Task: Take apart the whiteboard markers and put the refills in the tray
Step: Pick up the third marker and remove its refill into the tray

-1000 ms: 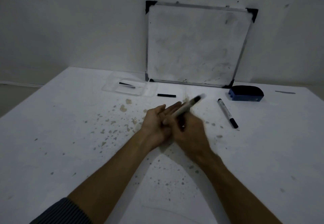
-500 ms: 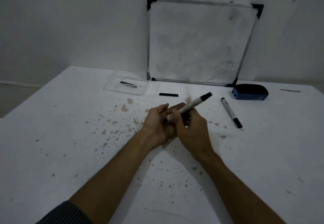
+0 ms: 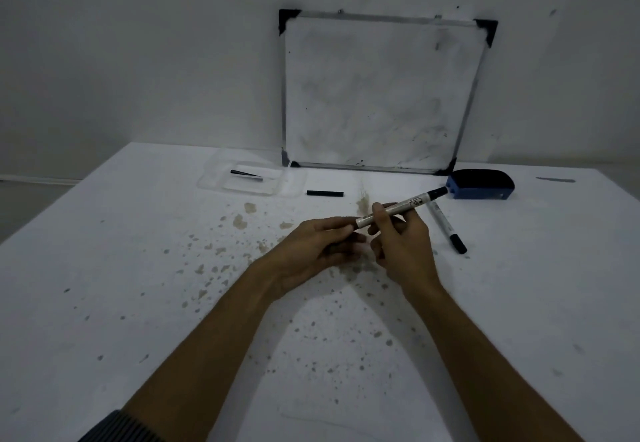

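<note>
My right hand [image 3: 401, 244] grips a white whiteboard marker [image 3: 405, 206] by its barrel, the black end pointing up and to the right. My left hand [image 3: 315, 244] pinches the marker's near end with its fingertips. A second marker [image 3: 446, 228] lies on the table to the right of my hands. A clear plastic tray [image 3: 207, 183] sits at the back left with one thin black refill [image 3: 246, 174] lying in it. A short black piece [image 3: 325, 193] lies on the table just right of the tray.
A small whiteboard [image 3: 381, 91] leans against the wall at the back. A blue and black eraser [image 3: 479, 184] rests at its right foot. The white table [image 3: 104, 303] is speckled with brownish stains.
Both hands have lifted slightly with the marker, and it now points more to the right. My left fingers have closed onto its near end.
</note>
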